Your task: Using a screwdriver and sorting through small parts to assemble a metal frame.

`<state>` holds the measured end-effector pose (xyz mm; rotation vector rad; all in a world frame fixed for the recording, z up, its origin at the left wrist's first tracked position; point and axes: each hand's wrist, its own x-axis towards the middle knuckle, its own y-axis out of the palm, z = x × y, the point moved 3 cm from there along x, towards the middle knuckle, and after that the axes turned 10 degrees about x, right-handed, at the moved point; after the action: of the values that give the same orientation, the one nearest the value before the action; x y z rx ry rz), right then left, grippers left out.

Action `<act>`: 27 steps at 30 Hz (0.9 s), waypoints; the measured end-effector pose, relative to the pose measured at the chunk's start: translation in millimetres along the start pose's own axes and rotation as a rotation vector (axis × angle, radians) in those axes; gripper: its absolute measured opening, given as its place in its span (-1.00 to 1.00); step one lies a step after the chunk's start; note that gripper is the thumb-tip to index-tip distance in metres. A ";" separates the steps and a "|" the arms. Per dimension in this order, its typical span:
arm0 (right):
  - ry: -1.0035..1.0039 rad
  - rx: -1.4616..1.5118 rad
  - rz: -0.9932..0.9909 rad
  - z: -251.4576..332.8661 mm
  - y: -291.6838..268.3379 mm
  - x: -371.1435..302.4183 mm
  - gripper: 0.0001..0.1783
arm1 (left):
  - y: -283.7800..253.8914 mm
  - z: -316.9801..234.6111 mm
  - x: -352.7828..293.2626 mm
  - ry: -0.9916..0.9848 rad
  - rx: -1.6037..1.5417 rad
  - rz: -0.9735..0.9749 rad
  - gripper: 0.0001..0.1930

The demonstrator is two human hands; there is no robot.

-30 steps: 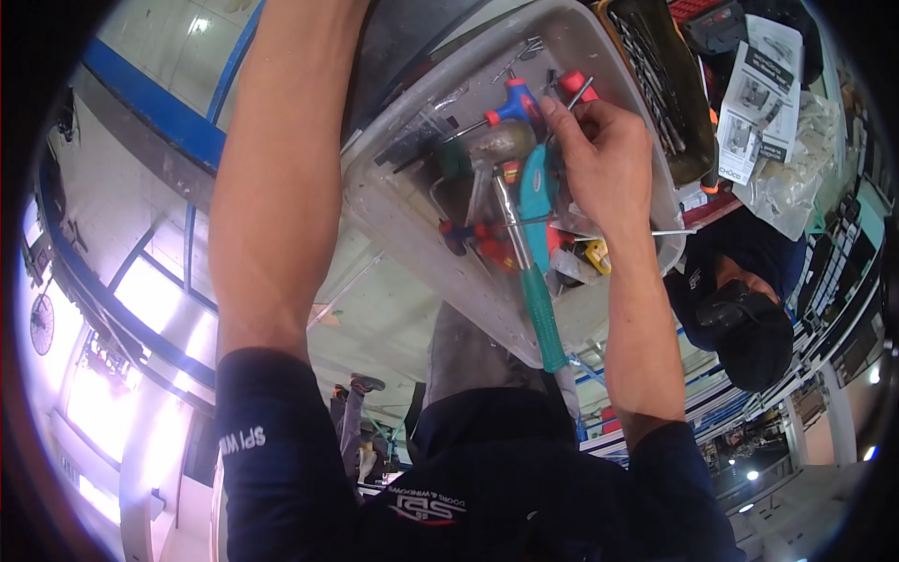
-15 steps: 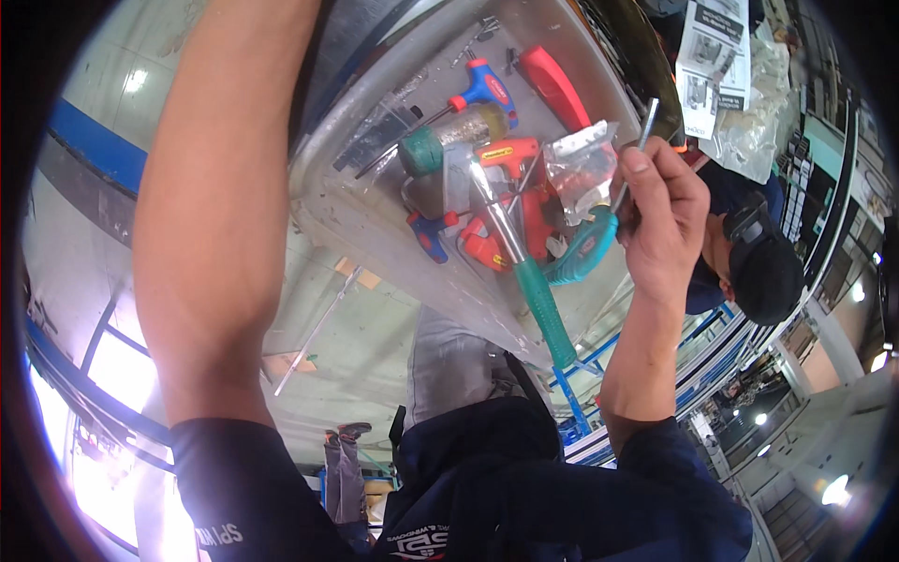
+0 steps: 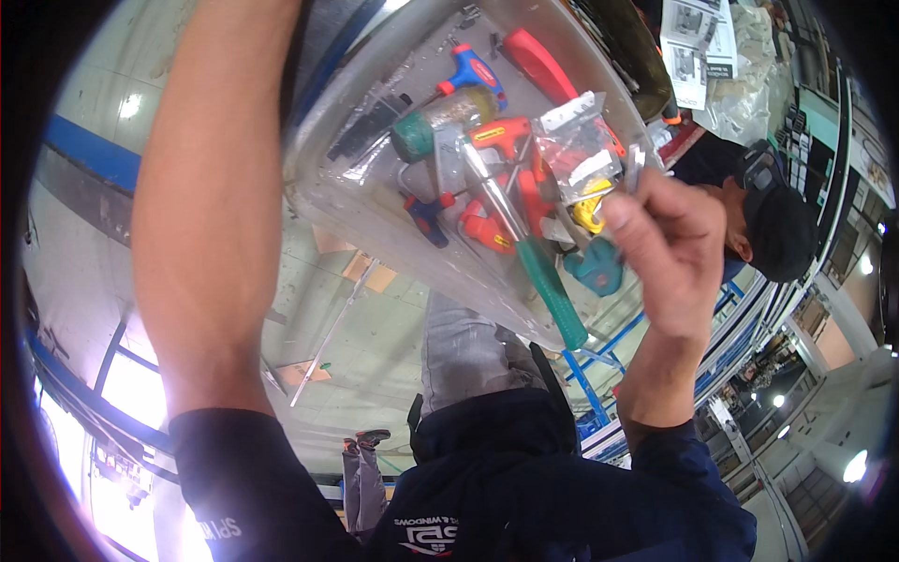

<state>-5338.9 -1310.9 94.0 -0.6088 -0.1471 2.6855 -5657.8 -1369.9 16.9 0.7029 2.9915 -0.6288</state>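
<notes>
My right hand [image 3: 676, 245] is over the right side of a grey plastic bin [image 3: 393, 220], blurred by motion, with thumb and fingers bent. A short shiny metal piece [image 3: 636, 167] shows by its fingertips; whether they grip it is unclear. Nearest the thumb are a yellow object [image 3: 590, 208], a clear plastic bag [image 3: 578, 145] and a teal handle [image 3: 597, 266]. A hammer [image 3: 524, 244] with a green grip lies across the bin. Around it are red T-handle tools [image 3: 501, 136], a blue-and-red T-handle tool [image 3: 476, 71] and a green-ended screwdriver [image 3: 421, 133]. My left forearm [image 3: 211, 215] runs up past the upper edge, its hand out of view.
A long red handle [image 3: 540, 64] lies at the bin's far side. Beyond, printed sheets [image 3: 691, 51] and clear plastic wrap [image 3: 744, 98] hang at the upper right. A person in a dark cap [image 3: 775, 229] is close on the right. Cardboard pieces [image 3: 370, 272] lie on the floor below.
My right hand has dropped lower and slightly right; the long metal rod it held upright no longer shows at full length. The yellow object has come into sight, and the teal handle looks turned.
</notes>
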 end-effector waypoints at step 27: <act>-0.259 -0.917 0.077 -15.9 -5.7 94.6 -0.55 | -3.2 -3.5 -5.8 -0.036 0.021 0.092 -0.53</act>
<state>-5408.9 -1268.7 43.4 -0.4916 -1.4903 2.6478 -5653.7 -1373.7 21.9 0.8164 2.9044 -0.6613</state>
